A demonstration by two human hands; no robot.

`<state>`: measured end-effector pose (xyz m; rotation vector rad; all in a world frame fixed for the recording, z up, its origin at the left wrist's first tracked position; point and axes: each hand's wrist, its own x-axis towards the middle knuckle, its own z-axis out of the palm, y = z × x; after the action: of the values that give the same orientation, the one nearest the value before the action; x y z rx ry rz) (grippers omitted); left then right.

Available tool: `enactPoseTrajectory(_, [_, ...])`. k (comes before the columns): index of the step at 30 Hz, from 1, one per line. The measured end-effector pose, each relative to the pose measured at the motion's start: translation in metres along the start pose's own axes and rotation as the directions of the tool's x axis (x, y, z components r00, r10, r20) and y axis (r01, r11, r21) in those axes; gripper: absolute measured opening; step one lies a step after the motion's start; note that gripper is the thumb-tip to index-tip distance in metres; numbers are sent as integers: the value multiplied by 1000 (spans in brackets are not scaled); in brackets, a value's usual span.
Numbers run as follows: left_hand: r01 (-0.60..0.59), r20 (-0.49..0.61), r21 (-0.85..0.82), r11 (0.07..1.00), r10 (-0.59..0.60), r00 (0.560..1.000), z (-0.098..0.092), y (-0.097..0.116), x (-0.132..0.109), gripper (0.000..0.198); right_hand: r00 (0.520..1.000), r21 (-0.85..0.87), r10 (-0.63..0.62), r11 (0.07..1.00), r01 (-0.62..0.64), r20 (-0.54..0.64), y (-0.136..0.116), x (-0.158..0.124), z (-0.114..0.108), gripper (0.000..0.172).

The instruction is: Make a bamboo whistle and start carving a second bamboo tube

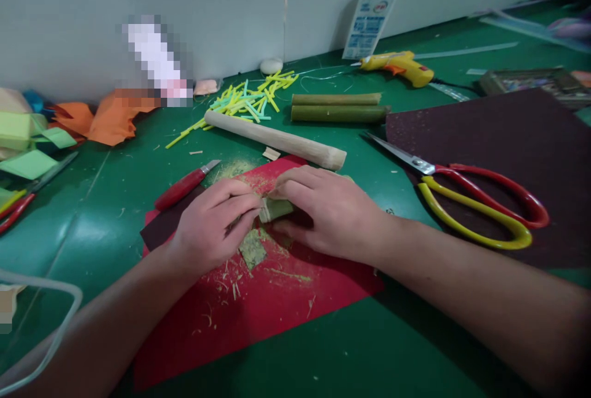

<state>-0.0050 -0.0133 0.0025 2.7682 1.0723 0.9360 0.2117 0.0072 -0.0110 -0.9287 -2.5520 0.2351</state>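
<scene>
A short green bamboo piece [276, 210] shows between my two hands, above a red sheet [272, 318]. My right hand [332, 213] is closed around it from the right. My left hand [212, 219] is closed, its fingertips pressed together against the bamboo's left end; what lies between those fingers is hidden. Just below the bamboo is a small, dust-covered square [253, 250], resembling sandpaper. Pale green dust and thin shavings are scattered on the sheet. Beside my left hand lies a red-handled knife [184, 187], near a dark strip [168, 222].
Beyond my hands lie a pale stick [277, 138], green bamboo tubes [339, 114] and yellow-green straw pieces [244, 99]. To the right, large scissors [480, 195] rest on a dark sheet [498, 133]. A yellow glue gun [401, 67] sits near the wall. Orange paper [113, 118] is left.
</scene>
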Motion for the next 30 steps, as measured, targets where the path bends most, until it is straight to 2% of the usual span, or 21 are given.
enactPoseTrajectory(3, [-10,-2,-5,1000,10,1000,-1,1,0,9,1000,2,-21,1000,21,-11,2,-2,2,23])
enactPoseTrajectory(9, [-137,74,-95,986,145,987,-1,2,-2,12,995,103,-95,990,92,24,8,-3,1,23])
enactPoseTrajectory(14, [-104,47,-90,991,108,993,0,4,-3,11,995,149,-96,985,93,15,9,-2,-2,24])
enactPoseTrajectory(18, [-137,92,-104,985,146,985,2,8,-8,14,996,203,-85,976,80,15,9,-1,-2,22])
enactPoseTrajectory(20, [-154,92,-106,982,164,982,3,8,-8,15,996,205,-85,975,81,12,9,-1,-3,22])
enactPoseTrajectory(24, [-113,46,-66,991,116,992,2,6,-6,11,997,173,-72,982,69,9,9,0,-2,24])
enactPoseTrajectory(30, [-143,73,-66,988,148,986,2,3,-6,15,996,199,-88,976,86,2,10,-1,-2,23])
